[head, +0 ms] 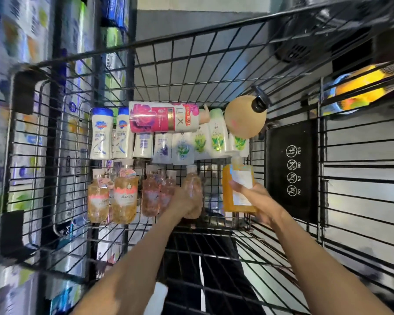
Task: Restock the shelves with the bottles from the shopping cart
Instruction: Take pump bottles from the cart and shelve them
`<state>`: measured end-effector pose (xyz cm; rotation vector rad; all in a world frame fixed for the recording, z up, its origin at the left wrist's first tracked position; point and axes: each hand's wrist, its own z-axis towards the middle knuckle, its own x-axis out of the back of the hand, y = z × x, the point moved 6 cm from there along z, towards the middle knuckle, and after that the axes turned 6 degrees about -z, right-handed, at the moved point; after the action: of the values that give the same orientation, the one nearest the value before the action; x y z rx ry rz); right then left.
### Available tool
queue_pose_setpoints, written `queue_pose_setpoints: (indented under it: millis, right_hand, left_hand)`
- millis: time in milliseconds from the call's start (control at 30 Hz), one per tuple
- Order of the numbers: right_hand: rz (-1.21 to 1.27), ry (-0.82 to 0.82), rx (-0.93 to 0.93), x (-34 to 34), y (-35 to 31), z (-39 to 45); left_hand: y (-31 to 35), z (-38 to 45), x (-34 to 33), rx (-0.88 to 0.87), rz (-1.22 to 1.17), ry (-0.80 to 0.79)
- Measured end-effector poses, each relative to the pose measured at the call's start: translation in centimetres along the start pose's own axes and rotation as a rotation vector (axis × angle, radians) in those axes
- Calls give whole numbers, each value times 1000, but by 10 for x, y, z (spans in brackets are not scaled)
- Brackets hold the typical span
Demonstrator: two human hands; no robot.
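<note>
I look down into a black wire shopping cart (187, 53) with several bottles on its floor. My left hand (180, 201) grips a clear pinkish bottle (192, 189) in the near row. My right hand (257, 201) holds an orange bottle with a white label (236, 189), lifted a little at the cart's right side. Beside the left hand lie more pink and amber Kustie bottles (124, 194). The far row has white bottles (100, 135), a pink Lux bottle (164, 117) lying across them, and a round peach pump bottle (245, 117).
Shelves stacked with blurred packaged goods (21, 64) run along the left of the cart. The cart's black child-seat flap with warning icons (291, 169) stands at the right. A yellow and blue item (359, 87) sits beyond the right wall. Grey floor lies ahead.
</note>
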<state>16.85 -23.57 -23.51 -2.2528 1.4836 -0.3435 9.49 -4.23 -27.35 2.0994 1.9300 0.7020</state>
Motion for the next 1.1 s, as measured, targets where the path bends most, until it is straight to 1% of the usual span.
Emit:
queue_pose_setpoints:
  millis: [67, 167, 267, 333, 467, 567, 667, 767, 967, 1100]
  right_hand:
    - [4, 7, 18, -3, -12, -11]
    - [16, 19, 63, -13, -35, -29]
    - [1, -52, 148, -34, -68, -53]
    - [-34, -117, 206, -50, -90, -68]
    - [-88, -206, 361, -81, -133, -95]
    - [-123, -293, 430, -108, -159, -121]
    - [-196, -361, 500, -134, -180, -152]
    - [-246, -435, 516, -161, -190, -186]
    - [-370, -668, 597, -224, -186, -267]
    - [-427, -761, 658, -268, -169, -318]
  left_hand:
    - [14, -12, 12, -2, -65, 5]
    - [41, -38, 36, -6, -139, 73]
    - [61, -73, 61, -17, -302, 108]
    - [70, -97, 79, -78, -366, 121]
    - [88, -154, 112, -271, -673, 108]
    - [94, -197, 131, -353, -731, 204]
    - [92, -241, 148, -424, -883, 335]
    - [81, -285, 159, -468, -1012, 423]
    - [43, -389, 177, -672, -1277, 648]
    - [8, -457, 179, -774, -1302, 806]
